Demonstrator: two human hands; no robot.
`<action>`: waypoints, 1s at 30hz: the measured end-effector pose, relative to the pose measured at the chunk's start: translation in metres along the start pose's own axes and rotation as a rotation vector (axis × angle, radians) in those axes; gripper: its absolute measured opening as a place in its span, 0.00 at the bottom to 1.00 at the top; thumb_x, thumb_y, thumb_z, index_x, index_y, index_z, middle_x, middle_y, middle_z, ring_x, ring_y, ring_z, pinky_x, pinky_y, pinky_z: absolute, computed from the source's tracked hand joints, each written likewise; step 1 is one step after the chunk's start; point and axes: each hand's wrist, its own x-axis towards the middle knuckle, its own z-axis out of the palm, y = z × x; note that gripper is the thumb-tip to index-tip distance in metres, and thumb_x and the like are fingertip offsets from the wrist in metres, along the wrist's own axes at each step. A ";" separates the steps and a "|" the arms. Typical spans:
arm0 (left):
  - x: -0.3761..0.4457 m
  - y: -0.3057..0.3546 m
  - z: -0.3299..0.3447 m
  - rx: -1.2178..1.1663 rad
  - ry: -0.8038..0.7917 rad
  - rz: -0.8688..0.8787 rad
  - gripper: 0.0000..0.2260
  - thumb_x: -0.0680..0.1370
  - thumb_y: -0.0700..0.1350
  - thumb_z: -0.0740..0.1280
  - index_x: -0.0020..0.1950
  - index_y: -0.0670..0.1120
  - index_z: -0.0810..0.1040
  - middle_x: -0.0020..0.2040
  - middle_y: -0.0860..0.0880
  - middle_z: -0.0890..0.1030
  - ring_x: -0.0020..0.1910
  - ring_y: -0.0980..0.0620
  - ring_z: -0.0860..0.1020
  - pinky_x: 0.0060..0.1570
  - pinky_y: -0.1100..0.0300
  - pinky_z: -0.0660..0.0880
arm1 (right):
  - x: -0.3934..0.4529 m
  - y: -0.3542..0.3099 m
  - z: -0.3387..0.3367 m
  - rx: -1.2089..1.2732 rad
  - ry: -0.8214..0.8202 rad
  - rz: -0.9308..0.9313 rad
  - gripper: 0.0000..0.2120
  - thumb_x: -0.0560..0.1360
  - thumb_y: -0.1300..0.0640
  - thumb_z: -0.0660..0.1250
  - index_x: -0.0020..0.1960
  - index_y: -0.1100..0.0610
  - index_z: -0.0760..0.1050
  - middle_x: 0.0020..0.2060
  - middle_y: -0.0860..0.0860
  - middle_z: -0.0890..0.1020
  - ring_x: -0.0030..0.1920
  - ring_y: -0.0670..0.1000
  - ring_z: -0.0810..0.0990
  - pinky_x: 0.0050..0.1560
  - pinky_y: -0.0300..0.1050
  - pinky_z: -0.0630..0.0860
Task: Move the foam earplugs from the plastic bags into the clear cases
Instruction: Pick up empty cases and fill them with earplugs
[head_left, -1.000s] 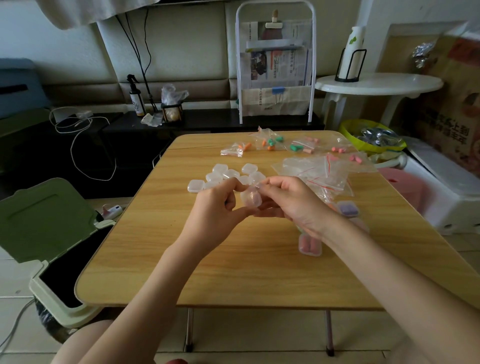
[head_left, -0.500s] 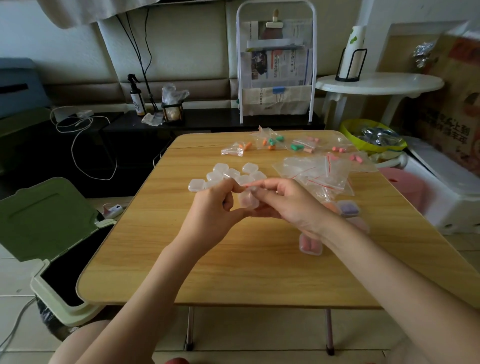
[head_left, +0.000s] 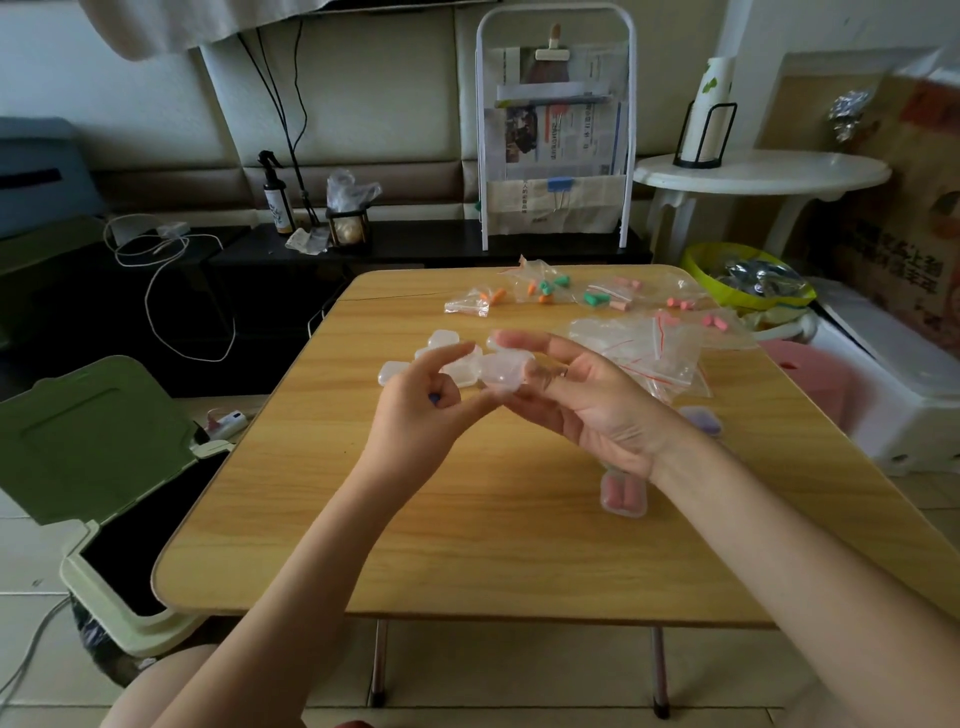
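Above the wooden table (head_left: 467, 545), my right hand (head_left: 587, 410) holds a clear case (head_left: 501, 371) with its index finger stretched over the top. My left hand (head_left: 415, 405) meets the case from the left, its thumb at the lower edge. Its curled fingers hide a small blue piece (head_left: 434, 399), which looks like an earplug. Empty clear cases (head_left: 447, 364) cluster just behind my hands. Bags with orange, green and pink earplugs (head_left: 543, 288) lie along the far edge. A case with pink earplugs (head_left: 623, 493) lies under my right wrist, and a purple-filled case (head_left: 704, 421) lies to its right.
A heap of empty plastic bags (head_left: 639, 348) lies right of my hands. An open green bin (head_left: 104, 467) stands at the table's left side. A pink stool (head_left: 810, 374) and a white box (head_left: 893, 395) crowd the right edge.
My right hand's fingers have spread and turned palm up, so the case shows more. My left index finger has lifted off the case.
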 end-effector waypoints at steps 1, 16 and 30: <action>0.000 0.001 0.000 -0.102 -0.040 -0.061 0.17 0.72 0.49 0.72 0.60 0.49 0.78 0.27 0.53 0.65 0.26 0.59 0.64 0.29 0.69 0.64 | 0.000 0.000 0.001 -0.016 0.023 -0.019 0.15 0.74 0.63 0.66 0.60 0.59 0.75 0.48 0.57 0.83 0.52 0.53 0.83 0.53 0.43 0.80; 0.001 0.004 0.004 -0.941 -0.248 -0.706 0.13 0.70 0.47 0.68 0.50 0.40 0.76 0.26 0.54 0.58 0.20 0.60 0.59 0.17 0.71 0.57 | 0.001 0.030 0.014 -0.918 0.263 -0.386 0.06 0.78 0.54 0.66 0.49 0.55 0.71 0.50 0.46 0.82 0.57 0.40 0.77 0.53 0.43 0.74; 0.001 0.003 0.005 -0.726 -0.308 -0.581 0.09 0.80 0.45 0.61 0.46 0.41 0.76 0.27 0.53 0.60 0.22 0.59 0.59 0.19 0.70 0.57 | 0.001 0.018 0.003 -0.972 0.127 -0.395 0.08 0.79 0.56 0.64 0.48 0.62 0.72 0.46 0.50 0.83 0.51 0.44 0.80 0.49 0.38 0.75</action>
